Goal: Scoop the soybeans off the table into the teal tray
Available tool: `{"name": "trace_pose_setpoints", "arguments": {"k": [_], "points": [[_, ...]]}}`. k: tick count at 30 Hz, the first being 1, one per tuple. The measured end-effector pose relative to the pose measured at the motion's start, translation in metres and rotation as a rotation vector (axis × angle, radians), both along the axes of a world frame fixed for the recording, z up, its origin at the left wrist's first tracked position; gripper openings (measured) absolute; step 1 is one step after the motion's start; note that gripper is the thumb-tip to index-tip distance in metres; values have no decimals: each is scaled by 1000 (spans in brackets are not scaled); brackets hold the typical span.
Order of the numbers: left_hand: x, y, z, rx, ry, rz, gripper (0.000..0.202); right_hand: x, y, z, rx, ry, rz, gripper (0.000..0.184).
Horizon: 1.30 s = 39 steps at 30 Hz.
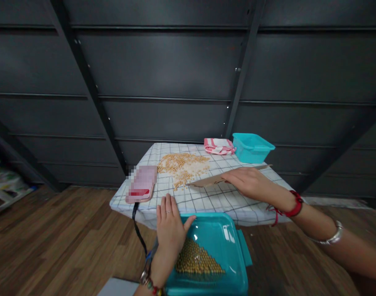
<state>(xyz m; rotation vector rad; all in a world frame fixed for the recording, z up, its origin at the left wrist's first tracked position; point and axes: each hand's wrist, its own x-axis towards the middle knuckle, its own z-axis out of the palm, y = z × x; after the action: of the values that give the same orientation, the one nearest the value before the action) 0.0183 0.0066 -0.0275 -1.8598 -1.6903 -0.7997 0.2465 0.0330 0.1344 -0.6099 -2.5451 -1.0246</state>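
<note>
My right hand (pixel 246 181) is closed on a flat piece of brown cardboard (pixel 206 181). The cardboard is tilted low over the checked cloth, its left end near a scatter of yellow beans, which look like soybeans (pixel 175 162). Paler, whitish bits lie among the beans. Below the table's front edge is a teal plastic container (pixel 234 230), with more beans (pixel 200 259) gathered in its lower left part. My left hand (pixel 169 224), fingers stretched out and thumb apart, rests at the container's upper left rim and the cloth's edge. Nothing shows in that hand.
A white checked cloth (pixel 157 201) covers the table. On its left lies a pink phone-like object (pixel 143 183), partly pixelated, with a black strap. A folded pink-striped towel (pixel 219 146) and a smaller turquoise basket (pixel 252 149) stand at the back right. Dark metal panels (pixel 163 65) rise behind.
</note>
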Motion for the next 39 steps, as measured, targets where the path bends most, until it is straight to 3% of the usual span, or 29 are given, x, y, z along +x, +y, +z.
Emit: {"name": "trace_pose_setpoints", "arguments": {"k": [6,12,25,32,39], "points": [[-2,-1,0,-25,-16,-3,87,-21,17,-10,-37,-42,11,24],[-2,-1,2,0,-6,3,87,-23,17,-11,-61,-68,-22,24],[-4,1,1,16,15,10,87,0,-17,-10,-31,-14,63,28],[-5,1,3,6,31,11,87,2,11,-21,-8,-25,-16,27],[-10,3,0,-21,8,11,86,-6,17,-16,12,18,-30,25]]}}
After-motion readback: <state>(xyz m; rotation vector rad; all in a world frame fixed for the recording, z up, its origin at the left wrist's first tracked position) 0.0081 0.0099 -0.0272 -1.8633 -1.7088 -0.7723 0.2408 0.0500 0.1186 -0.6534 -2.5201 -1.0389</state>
